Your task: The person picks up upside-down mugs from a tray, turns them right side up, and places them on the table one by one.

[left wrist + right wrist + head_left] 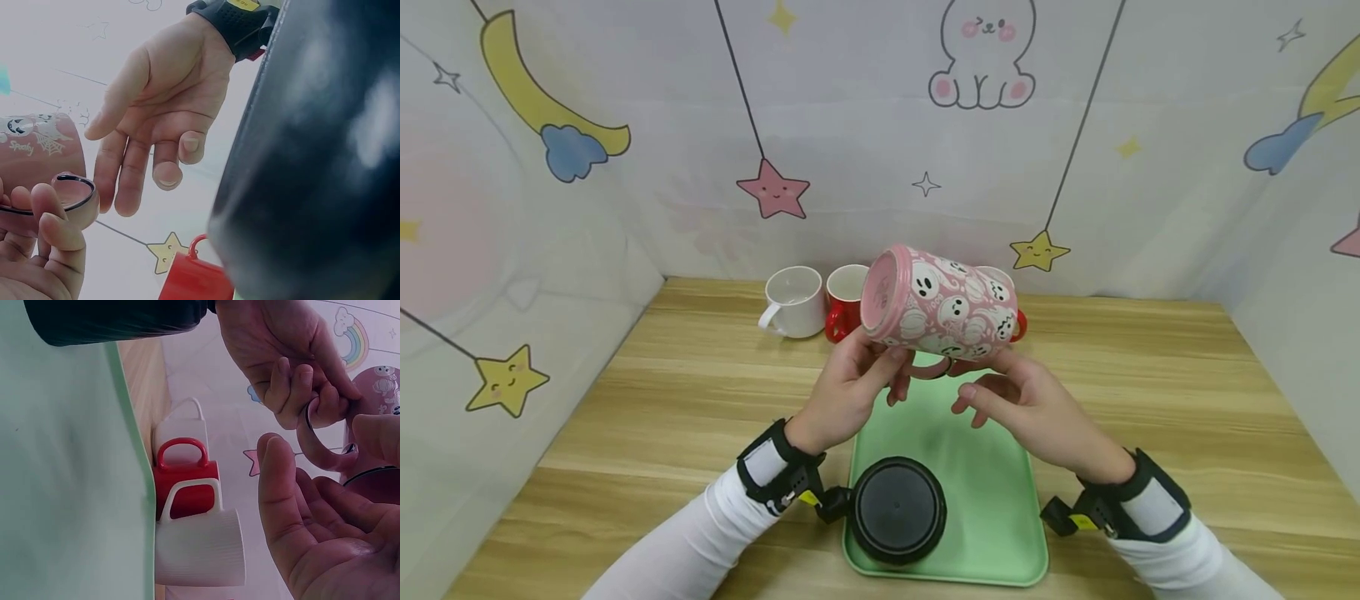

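A pink mug printed with white ghosts and pumpkins is held up on its side in the head view, its base toward the left. My left hand grips it from below near the base. In the right wrist view, the left fingers curl at the mug's handle. My right hand is under the rim end, its fingers loosely bent and one finger at the mug. The left wrist view has the right hand beside the mug, its palm showing.
Below the hands lies a green tray bearing a round black object. Behind it stand a white mug and a red mug with a pale inside. A further mug with a red handle is mostly hidden by the pink one.
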The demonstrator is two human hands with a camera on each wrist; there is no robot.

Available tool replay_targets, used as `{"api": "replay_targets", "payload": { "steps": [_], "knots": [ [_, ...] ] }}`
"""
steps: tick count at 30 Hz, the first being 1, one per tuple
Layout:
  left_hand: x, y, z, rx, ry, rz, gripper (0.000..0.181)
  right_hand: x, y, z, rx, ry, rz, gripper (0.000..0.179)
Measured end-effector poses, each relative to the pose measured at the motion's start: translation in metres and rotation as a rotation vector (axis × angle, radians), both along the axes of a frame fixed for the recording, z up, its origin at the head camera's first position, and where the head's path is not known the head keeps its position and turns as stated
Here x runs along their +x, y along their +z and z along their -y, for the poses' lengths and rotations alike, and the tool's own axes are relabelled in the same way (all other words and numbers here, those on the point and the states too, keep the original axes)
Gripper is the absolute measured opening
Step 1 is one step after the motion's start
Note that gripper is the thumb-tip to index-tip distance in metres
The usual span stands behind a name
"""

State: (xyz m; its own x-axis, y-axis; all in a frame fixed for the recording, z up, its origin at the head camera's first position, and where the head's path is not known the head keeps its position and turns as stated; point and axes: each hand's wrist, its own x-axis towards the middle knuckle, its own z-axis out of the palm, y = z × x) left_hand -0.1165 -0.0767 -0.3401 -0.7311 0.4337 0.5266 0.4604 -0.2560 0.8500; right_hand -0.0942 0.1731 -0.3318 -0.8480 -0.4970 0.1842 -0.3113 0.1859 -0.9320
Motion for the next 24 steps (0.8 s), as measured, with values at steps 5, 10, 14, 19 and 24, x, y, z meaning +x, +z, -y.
{"api": "replay_targets", "payload": {
  "steps": [5, 10, 14, 19, 24],
  "knots": [
    [0.001, -0.002, 0.000, -0.001, -0.012, -0.001, 0.014, 0.001, 0.001, 0.003, 0.007, 0.011, 0.009, 0.039],
    [0.001, -0.002, -0.002, 0.001, -0.021, -0.008, 0.016, 0.001, 0.001, 0.008, -0.015, 0.026, 0.018, 0.039],
    [0.001, -0.002, -0.005, 0.006, -0.039, -0.008, 0.025, -0.001, 0.000, 0.014, -0.056, 0.025, 0.031, 0.035],
    [0.003, -0.002, -0.005, 0.035, -0.059, 0.037, 0.017, -0.003, -0.001, 0.023, -0.134, -0.030, 0.057, 0.030],
    [0.004, -0.002, -0.006, 0.062, -0.095, 0.090, 0.016, -0.003, -0.003, 0.029, -0.275, -0.063, 0.094, 0.029]
  ]
}}
